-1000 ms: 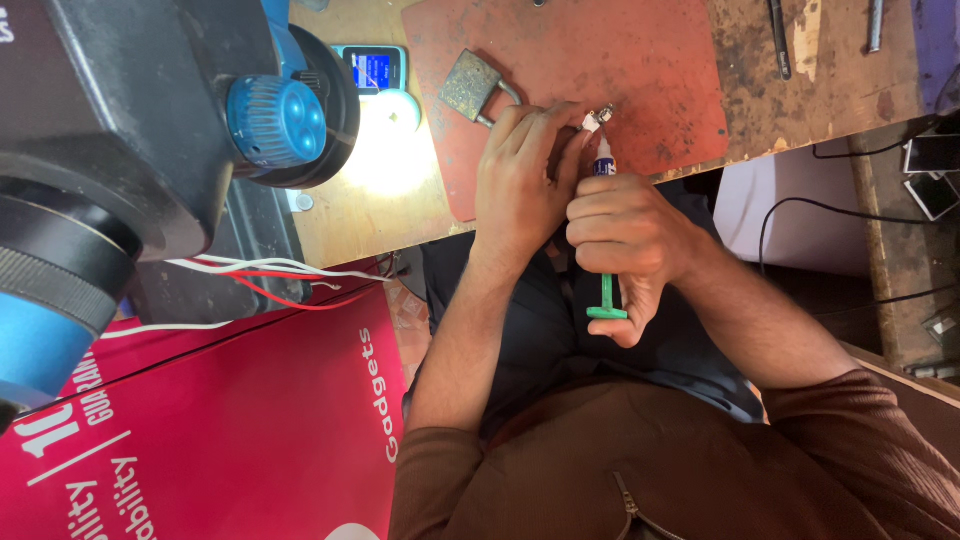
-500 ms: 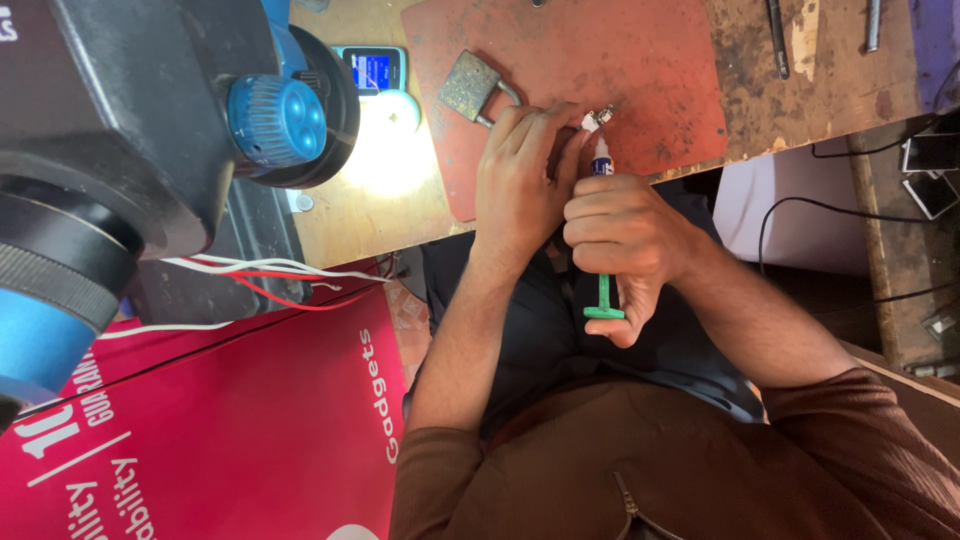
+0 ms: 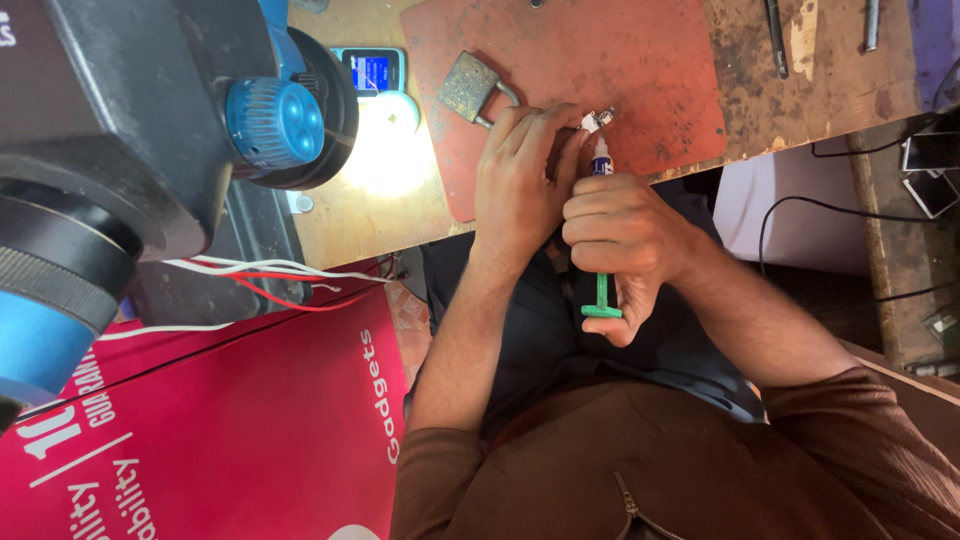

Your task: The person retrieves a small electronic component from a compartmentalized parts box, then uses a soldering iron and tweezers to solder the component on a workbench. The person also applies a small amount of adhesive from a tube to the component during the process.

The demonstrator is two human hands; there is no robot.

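The right hand (image 3: 625,235) is wrapped in a full fist around a syringe (image 3: 601,170) with a green plunger (image 3: 601,300); the plunger's flat end pokes out below the curled fingers and the pale nozzle points up toward the desk (image 3: 820,90). The nozzle tip sits just beside a small white component (image 3: 598,121), which lies on the red-brown work mat (image 3: 600,50) near the desk's front edge. The left hand (image 3: 520,175) lies flat over the mat's front part, its fingertips closed narrowly on or against the small component; whether they pinch it or only steady it is hard to tell at this size.

Just beyond the left hand's knuckles, a worn square metal block (image 3: 468,87) with a bent wire handle rests on the mat. Past the mat's edge, a small device with a lit blue screen (image 3: 372,70) lies on the bare wood, next to a bright pool of light cast under the microscope head. The microscope (image 3: 150,130), dark grey with a blue focus knob (image 3: 275,122), fills the near corner of the view. White and red wires (image 3: 270,275) trail from beneath it across a red printed sheet (image 3: 230,430). Thin metal tools (image 3: 777,40) lie toward the desk's back edge, well apart from the hands.
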